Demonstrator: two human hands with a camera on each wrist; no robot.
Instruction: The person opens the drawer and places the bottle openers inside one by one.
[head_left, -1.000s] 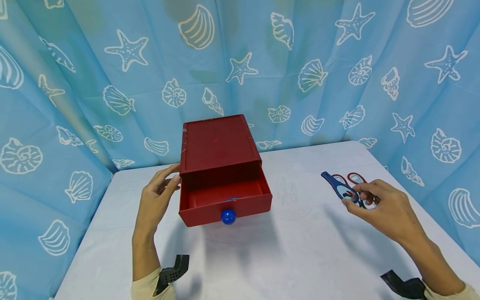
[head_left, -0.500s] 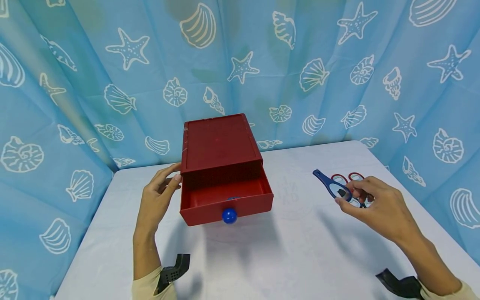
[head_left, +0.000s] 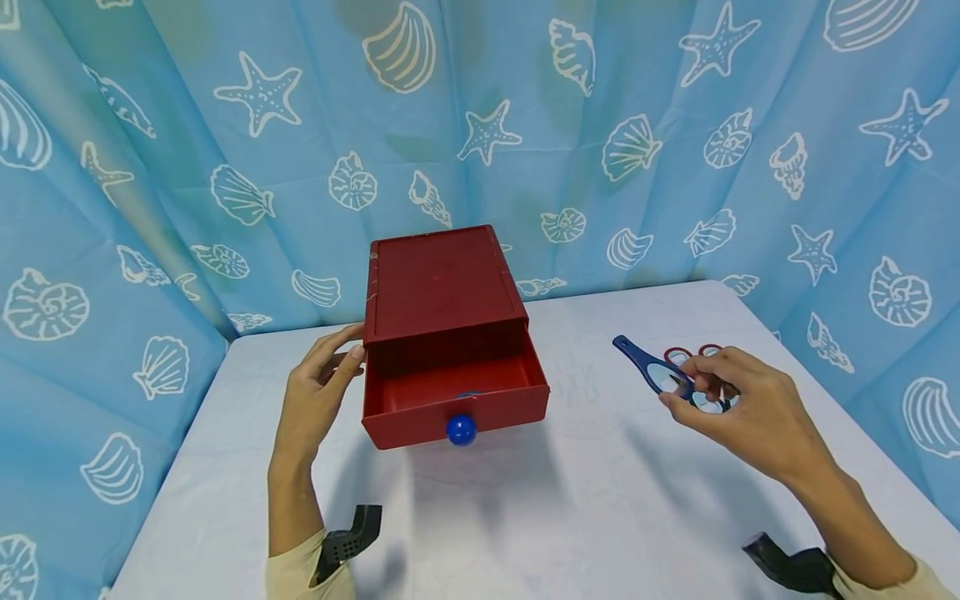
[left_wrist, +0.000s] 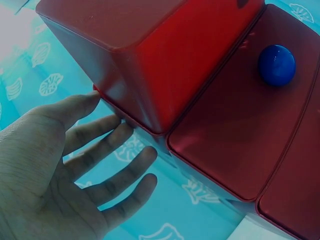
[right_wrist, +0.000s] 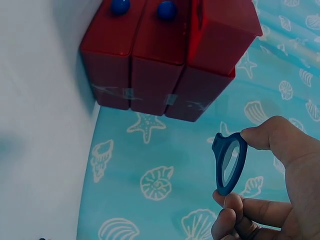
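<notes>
My right hand (head_left: 757, 412) pinches the rim of a blue magnifying glass (head_left: 641, 358) above the table, its handle pointing up and left. In the right wrist view the thumb is on one side of the blue rim (right_wrist: 242, 156), fingertips on the other. A red drawer cabinet (head_left: 446, 283) stands left of it, with its top drawer (head_left: 487, 417) pulled out and a blue round knob (head_left: 461, 430) on the front. A small blue patch shows inside that drawer. My left hand (head_left: 318, 392) touches the cabinet's left side, fingers spread, seen also in the left wrist view.
Red-rimmed rings (head_left: 677, 356) and dark-rimmed round shapes lie on the table behind my right hand, partly hidden; their kind is unclear. Two lower drawers (left_wrist: 220, 135) are pushed in. A blue shell-patterned curtain (head_left: 525, 125) hangs behind the white table (head_left: 600, 517).
The right hand has moved a little left with the magnifying glass, away from the rimmed things on the table. The left hand keeps its place on the cabinet; the drawer stays pulled out.
</notes>
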